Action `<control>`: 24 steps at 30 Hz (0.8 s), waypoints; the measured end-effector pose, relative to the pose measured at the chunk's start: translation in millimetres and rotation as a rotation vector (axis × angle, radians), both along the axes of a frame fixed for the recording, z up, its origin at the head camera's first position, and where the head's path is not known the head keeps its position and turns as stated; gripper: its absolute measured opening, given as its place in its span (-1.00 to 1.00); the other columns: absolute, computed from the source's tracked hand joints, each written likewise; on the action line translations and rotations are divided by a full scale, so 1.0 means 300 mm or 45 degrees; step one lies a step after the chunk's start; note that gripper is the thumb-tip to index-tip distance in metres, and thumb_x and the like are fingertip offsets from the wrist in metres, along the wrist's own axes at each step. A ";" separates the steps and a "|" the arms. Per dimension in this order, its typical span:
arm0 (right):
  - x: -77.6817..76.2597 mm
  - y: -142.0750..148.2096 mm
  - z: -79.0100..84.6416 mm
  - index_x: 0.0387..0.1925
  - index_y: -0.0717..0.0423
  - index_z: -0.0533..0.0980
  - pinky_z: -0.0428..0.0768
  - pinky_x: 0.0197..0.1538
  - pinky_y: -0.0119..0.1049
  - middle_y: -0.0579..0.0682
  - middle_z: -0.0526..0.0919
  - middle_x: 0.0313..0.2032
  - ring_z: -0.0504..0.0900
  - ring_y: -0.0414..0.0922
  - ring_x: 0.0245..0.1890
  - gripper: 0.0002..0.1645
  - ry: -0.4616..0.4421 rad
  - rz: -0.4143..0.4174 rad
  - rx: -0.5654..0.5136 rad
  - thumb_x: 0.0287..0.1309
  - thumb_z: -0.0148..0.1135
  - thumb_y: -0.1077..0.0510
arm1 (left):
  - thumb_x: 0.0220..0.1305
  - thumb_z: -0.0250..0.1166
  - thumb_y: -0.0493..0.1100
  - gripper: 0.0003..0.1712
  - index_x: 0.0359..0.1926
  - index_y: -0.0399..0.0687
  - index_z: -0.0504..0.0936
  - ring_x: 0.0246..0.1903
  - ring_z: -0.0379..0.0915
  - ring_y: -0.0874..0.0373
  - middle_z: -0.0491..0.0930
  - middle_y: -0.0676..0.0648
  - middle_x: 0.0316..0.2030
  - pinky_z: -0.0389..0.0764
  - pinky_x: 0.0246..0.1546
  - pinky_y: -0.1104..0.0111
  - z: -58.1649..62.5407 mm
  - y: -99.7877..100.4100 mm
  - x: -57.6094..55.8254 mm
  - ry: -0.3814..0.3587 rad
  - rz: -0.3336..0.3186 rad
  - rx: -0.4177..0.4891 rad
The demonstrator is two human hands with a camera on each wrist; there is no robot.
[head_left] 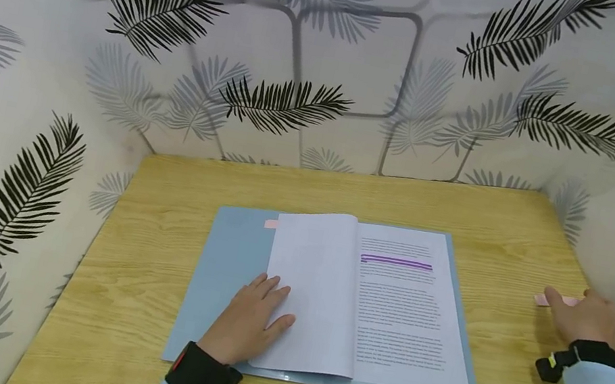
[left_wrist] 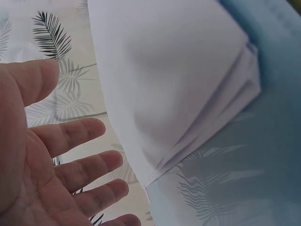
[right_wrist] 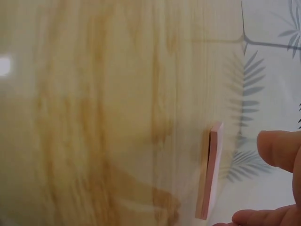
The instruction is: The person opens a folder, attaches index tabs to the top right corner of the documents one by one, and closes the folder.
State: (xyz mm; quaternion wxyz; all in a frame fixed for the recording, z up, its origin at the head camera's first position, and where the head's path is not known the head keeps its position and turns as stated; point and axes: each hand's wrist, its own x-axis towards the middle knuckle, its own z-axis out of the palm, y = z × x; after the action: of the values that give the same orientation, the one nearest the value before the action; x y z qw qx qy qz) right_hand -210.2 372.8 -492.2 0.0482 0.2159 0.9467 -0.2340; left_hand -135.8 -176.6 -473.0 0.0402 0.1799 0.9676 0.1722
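Observation:
A light-blue folder [head_left: 225, 253] lies spread on the table with white pages in it. The turned pages [head_left: 319, 283] show a blank side on the left; the printed page [head_left: 400, 311] at right has purple highlighted lines. My left hand [head_left: 248, 319] rests with spread fingers at the left edge of the turned pages; in the left wrist view their lower corner fans into several sheets [left_wrist: 174, 84]. Far to the right, my right hand [head_left: 584, 318] is over a pink sticky-note pad [right_wrist: 212, 172], its thumb and fingers apart around it. Part of the pad is hidden under this hand in the head view.
A small pink tab [head_left: 270, 224] sticks out from the upper left edge of the turned pages. The wooden table [head_left: 141, 259] meets leaf-patterned wall coverings [head_left: 332, 52] at the back and both sides. Light glares on the table in front of the folder.

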 end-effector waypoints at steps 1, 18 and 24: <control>-0.004 0.007 -0.005 0.30 0.58 0.07 0.31 -0.03 0.36 0.68 0.11 0.12 0.15 0.53 0.09 0.13 -0.026 0.014 0.017 0.24 -0.15 -0.42 | 0.37 0.08 0.22 -0.35 0.29 -0.10 0.45 0.37 0.08 -0.16 0.33 -0.20 0.31 0.17 0.29 -0.06 0.001 -0.001 0.000 -0.001 0.003 -0.002; -0.036 -0.001 -0.026 0.24 0.54 0.11 0.33 -0.03 0.31 0.64 0.15 0.09 0.16 0.49 0.10 0.01 -0.059 -0.093 -0.004 0.17 0.15 -0.24 | 0.38 0.09 0.19 -0.37 0.27 -0.13 0.46 0.34 0.14 -0.22 0.35 -0.23 0.29 0.13 0.32 -0.03 -0.007 -0.009 0.006 0.034 -0.015 0.021; -0.029 -0.020 -0.045 0.11 0.56 0.28 0.36 -0.23 0.09 0.50 0.37 -0.04 0.36 0.39 -0.10 -0.34 0.128 -0.159 -0.079 0.19 0.14 0.08 | 0.39 0.09 0.18 -0.38 0.26 -0.14 0.46 0.32 0.16 -0.22 0.36 -0.24 0.28 0.15 0.31 -0.03 -0.007 -0.007 0.007 0.031 -0.027 0.034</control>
State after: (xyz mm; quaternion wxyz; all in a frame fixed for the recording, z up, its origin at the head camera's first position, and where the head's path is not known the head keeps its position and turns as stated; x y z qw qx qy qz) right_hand -218.9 366.9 -505.7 -0.0075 0.2610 0.9249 -0.2763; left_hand -133.6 -178.6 -475.2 0.0277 0.1926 0.9638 0.1825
